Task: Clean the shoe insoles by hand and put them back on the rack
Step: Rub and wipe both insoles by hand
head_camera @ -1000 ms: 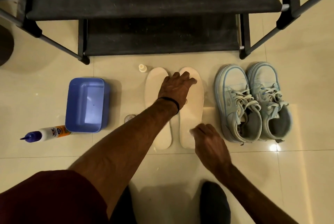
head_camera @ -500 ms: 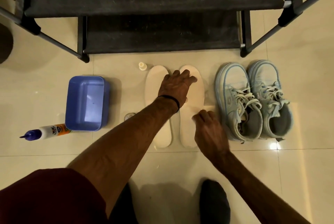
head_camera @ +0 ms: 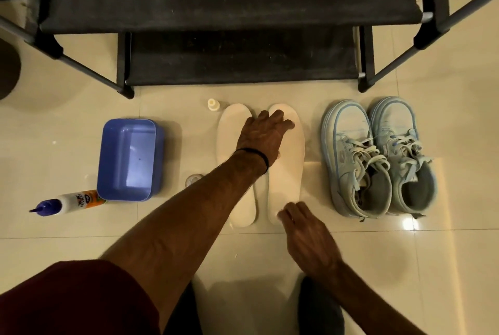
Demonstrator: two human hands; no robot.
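While pressing flat on the toe of the right insole (head_camera: 287,172), left hand (head_camera: 263,137), fingers spread, gripping nothing. In front of the rack (head_camera: 229,18), both insoles on the floor. At the heel, right hand (head_camera: 305,229), fingers relaxed, touching, holding nothing.

The left forearm (head_camera: 189,221) hides the left insole's (head_camera: 232,140) middle; the bottle's (head_camera: 73,201) label is unreadable.

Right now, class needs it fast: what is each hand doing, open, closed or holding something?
Left hand: open, fingers spread flat, pressing on the two insoles.
Right hand: open, fingertips at the heel end of the right-side insole, gripping nothing.
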